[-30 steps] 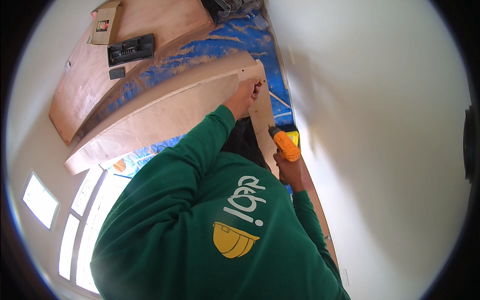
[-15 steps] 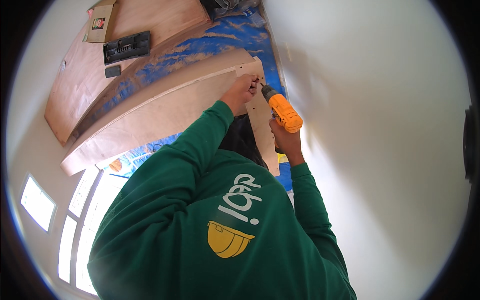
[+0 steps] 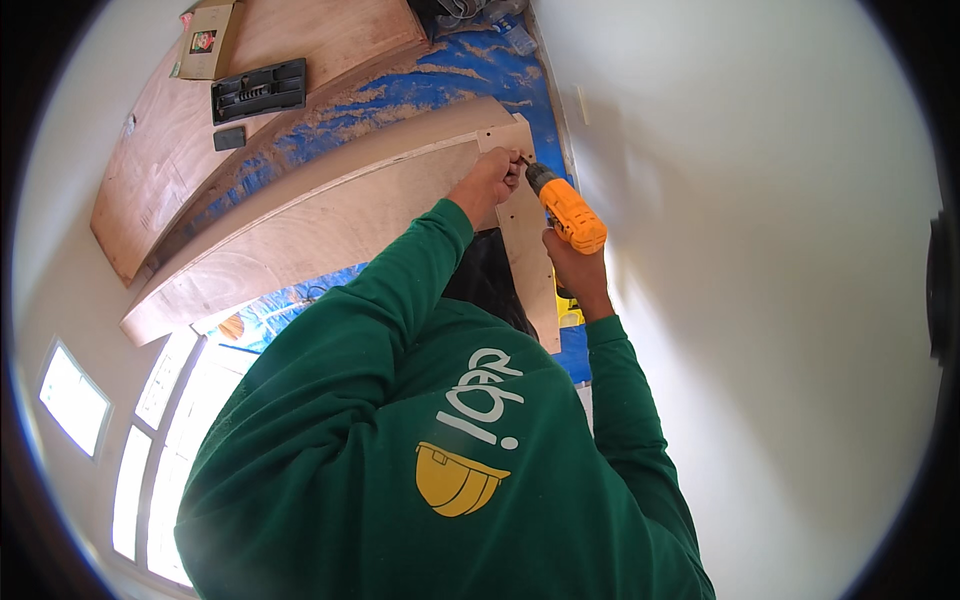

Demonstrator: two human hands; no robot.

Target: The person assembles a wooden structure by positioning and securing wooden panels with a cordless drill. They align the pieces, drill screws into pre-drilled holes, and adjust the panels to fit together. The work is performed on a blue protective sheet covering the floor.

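Note:
Neither of my own hands shows. A person in a green sweatshirt (image 3: 420, 440) bends away from me, seen from behind and above. That person's left hand (image 3: 490, 185) pinches something small at the top corner of a pale wooden panel (image 3: 300, 225). Their right hand (image 3: 572, 262) grips an orange power drill (image 3: 568, 210). Its bit points at the fingers of the left hand. A narrow upright board (image 3: 527, 265) meets the panel at that corner.
A blue floor sheet (image 3: 420, 85) dusted with sawdust lies under the work. Beyond it a plywood sheet (image 3: 300, 50) carries a black plastic tray (image 3: 258, 90), a small black block (image 3: 229, 138) and a cardboard box (image 3: 208, 40). White wall (image 3: 750, 250) on the right, windows (image 3: 75, 400) lower left.
The person's right hand has lifted the orange drill from low beside the upright board up to the panel's top corner, next to their left hand, which has stayed there.

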